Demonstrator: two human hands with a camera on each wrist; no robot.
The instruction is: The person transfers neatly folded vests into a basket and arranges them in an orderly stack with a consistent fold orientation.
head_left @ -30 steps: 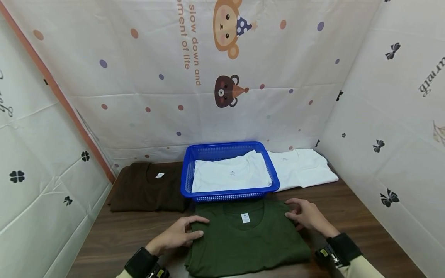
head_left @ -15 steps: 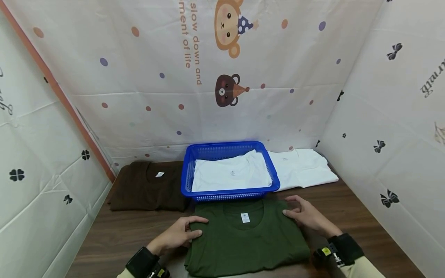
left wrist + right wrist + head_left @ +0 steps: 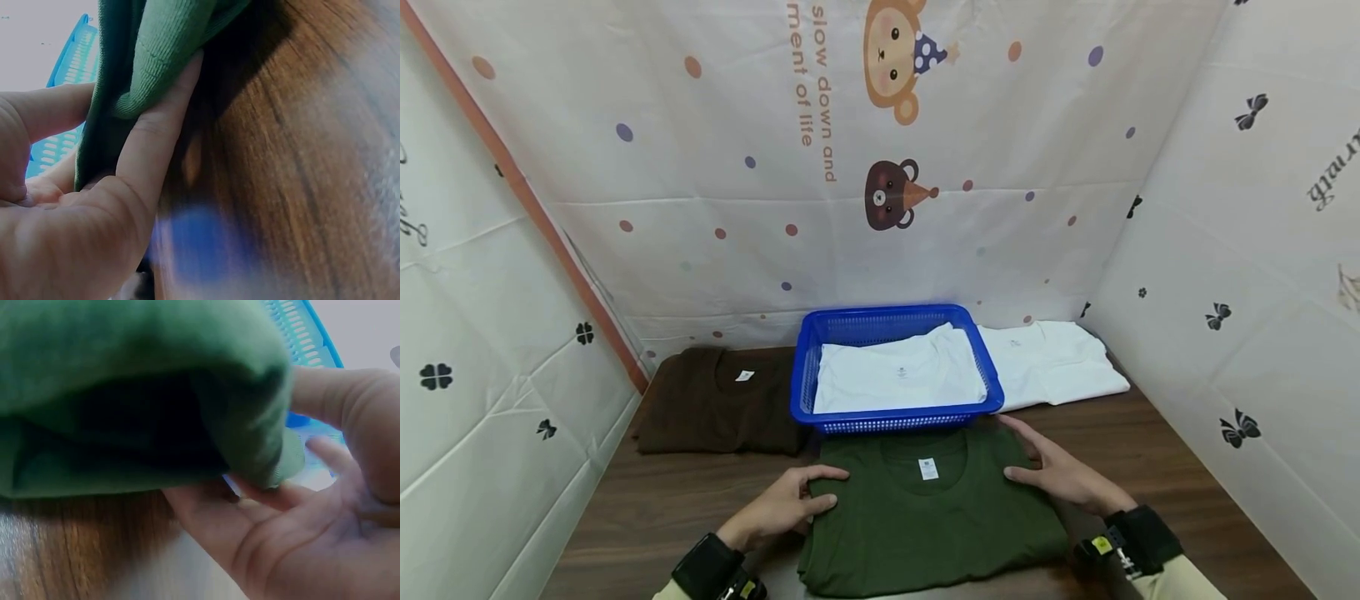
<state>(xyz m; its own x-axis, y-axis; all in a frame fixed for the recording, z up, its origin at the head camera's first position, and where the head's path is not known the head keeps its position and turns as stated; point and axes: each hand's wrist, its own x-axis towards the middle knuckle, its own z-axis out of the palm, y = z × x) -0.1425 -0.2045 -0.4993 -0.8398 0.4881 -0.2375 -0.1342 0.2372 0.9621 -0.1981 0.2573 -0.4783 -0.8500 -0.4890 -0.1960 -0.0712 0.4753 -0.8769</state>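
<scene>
A folded dark green T-shirt (image 3: 936, 537) lies on the wooden table, collar and white label facing up. My left hand (image 3: 778, 507) pinches its left edge; in the left wrist view the thumb is on one face of the cloth and a finger reaches beneath a fold. At the right edge, my right hand (image 3: 1067, 477) holds the shirt, thumb on top. The right wrist view shows fingers (image 3: 212, 522) under the folded layers (image 3: 144, 337). Some fingertips of both hands are hidden by cloth.
Just behind the green shirt stands a blue plastic basket (image 3: 895, 422) with a folded white shirt (image 3: 887, 383) inside. A folded brown shirt (image 3: 715, 421) lies to its left, another white shirt (image 3: 1052, 367) to its right. Patterned white cloth walls enclose the table (image 3: 625, 533).
My right hand has shifted its grip slightly: its index finger now stretches further toward the basket, and the thumb lies further in on the shirt. The left hand stays nearly still.
</scene>
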